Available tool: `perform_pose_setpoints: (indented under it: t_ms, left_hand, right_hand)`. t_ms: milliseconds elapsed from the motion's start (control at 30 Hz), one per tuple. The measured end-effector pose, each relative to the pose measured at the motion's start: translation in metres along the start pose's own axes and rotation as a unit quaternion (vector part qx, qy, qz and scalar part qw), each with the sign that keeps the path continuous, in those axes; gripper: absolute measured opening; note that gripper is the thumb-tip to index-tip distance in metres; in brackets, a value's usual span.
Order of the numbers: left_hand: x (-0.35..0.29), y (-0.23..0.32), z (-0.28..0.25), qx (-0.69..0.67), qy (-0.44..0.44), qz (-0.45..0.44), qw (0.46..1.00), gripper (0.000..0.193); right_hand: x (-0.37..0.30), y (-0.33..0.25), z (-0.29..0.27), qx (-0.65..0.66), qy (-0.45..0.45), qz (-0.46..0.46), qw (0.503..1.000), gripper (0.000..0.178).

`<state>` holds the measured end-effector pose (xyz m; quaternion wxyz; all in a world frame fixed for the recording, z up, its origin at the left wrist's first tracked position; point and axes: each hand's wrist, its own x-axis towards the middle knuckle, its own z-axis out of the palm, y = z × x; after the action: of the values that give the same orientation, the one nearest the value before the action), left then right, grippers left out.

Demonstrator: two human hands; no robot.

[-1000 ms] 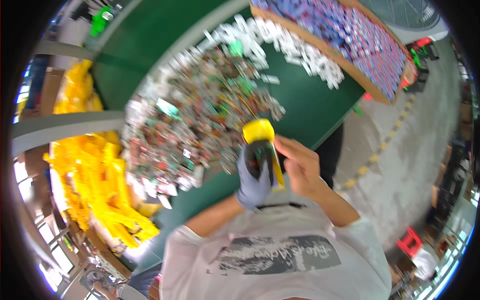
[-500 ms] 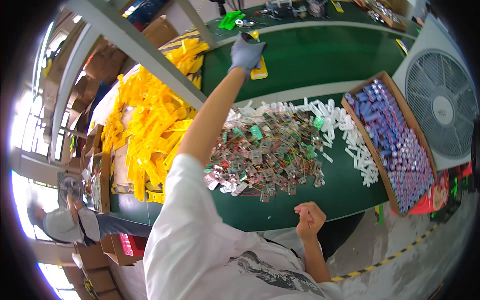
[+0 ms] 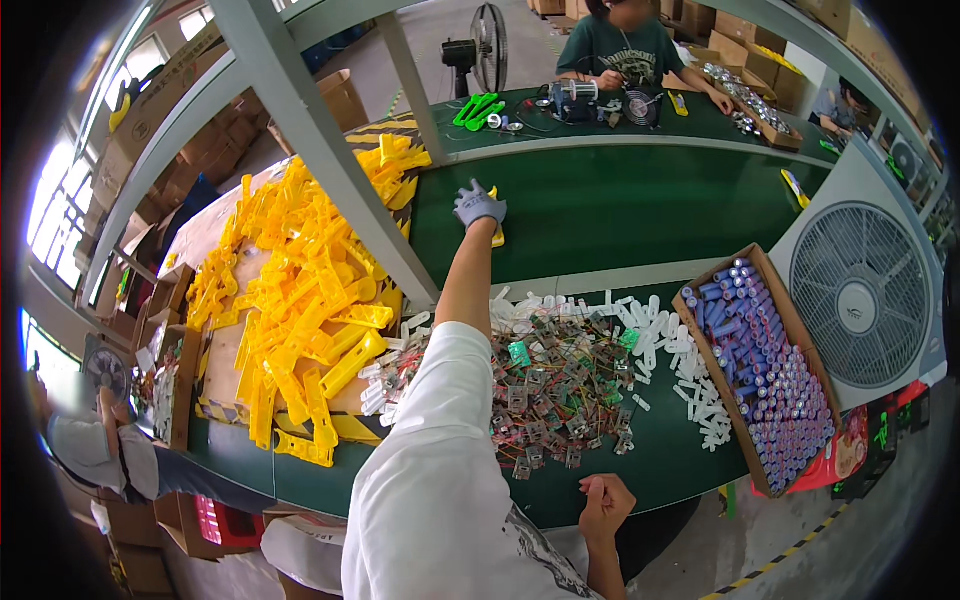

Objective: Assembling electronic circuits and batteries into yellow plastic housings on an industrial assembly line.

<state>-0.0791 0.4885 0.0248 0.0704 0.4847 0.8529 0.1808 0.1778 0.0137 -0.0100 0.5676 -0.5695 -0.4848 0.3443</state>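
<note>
My left hand (image 3: 480, 206), in a grey glove, reaches far out over the green conveyor belt (image 3: 640, 200). It is closed on a yellow plastic casing (image 3: 499, 240), which shows past the fingers and below the palm; the rest is hidden. My bare right hand (image 3: 606, 506) is at the near table edge, fingers curled in, with nothing visible in them. Between the hands lies a heap of small wired metal parts and green circuit boards (image 3: 560, 385). White plastic pieces (image 3: 660, 335) are strewn around it.
Yellow casings (image 3: 310, 290) are piled left, beside a slanting grey post (image 3: 330, 150). At right stand a box of blue-purple cylindrical cells (image 3: 770, 370) and a grey fan (image 3: 860, 290). A person (image 3: 625, 55) works across the belt; another (image 3: 90, 440) sits at left.
The view has tilted up, bringing the person across the belt into sight. My left hand and the yellow casing have come slightly nearer and leftward over the belt. My right hand remains curled.
</note>
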Motion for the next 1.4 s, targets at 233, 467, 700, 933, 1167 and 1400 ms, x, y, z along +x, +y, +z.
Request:
perform_pose_setpoints:
  t_ms: [233, 467, 700, 933, 1167, 1400]
  left_hand:
    - [-0.158, 0.033, -0.070, -0.143, 0.100, 0.349, 0.921, 0.079]
    - [-0.292, -0.117, -0.194, 0.018, 0.187, 0.754, 0.629, 0.028]
    - [-0.197, -0.193, -0.198, 0.065, 0.069, 0.370, 0.924, 0.062]
    - [-0.174, -0.245, -0.158, 0.112, 0.004, 0.332, 0.937, 0.057]
    - [-0.252, -0.179, -0.200, 0.044, 0.234, 0.357, 0.903, 0.045]
    - [-0.414, -0.085, -0.183, -0.556, -0.040, 0.228, 0.798, 0.076]
  right_hand:
    - [0.008, 0.003, -0.002, 0.026, -0.059, -0.014, 0.998, 0.025]
    - [0.010, 0.003, 0.000, 0.032, -0.086, -0.005, 0.996, 0.025]
    - [0.014, -0.015, -0.002, 0.000, -0.111, -0.041, 0.993, 0.019]
    - [0.010, -0.012, -0.002, -0.009, -0.087, -0.043, 0.995, 0.017]
    - [0.009, 0.002, -0.008, 0.025, -0.067, -0.035, 0.997, 0.009]
    - [0.014, -0.005, -0.001, 0.100, 0.013, -0.229, 0.968, 0.089]
